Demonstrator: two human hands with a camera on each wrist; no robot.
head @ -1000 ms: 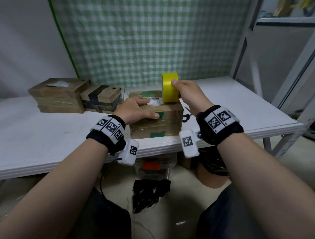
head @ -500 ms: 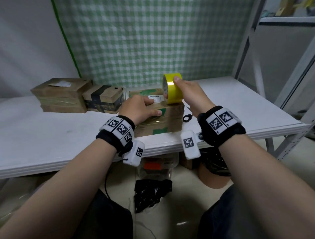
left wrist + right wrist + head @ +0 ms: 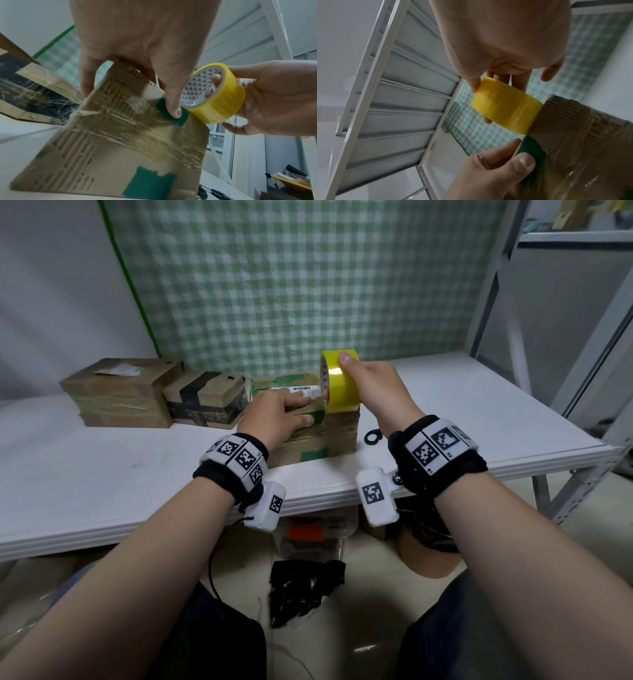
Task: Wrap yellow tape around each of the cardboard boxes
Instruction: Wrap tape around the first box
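Observation:
A cardboard box with green patches and wrinkled clear film lies near the table's front edge. My left hand lies flat on its top, and the thumb presses a green patch on the front face. My right hand grips the yellow tape roll, fingers through its core, and holds it upright against the box's top right edge. In the wrist views the tape roll touches the box right beside my left thumb.
Two more cardboard boxes stand at the left: a plain one and one with black tape. A black scissors handle lies right of the box on the white table. A metal rack stands at the right.
The tape roll has come down a little against the box's top right edge and turned, so its core shows. My left hand stays on the box.

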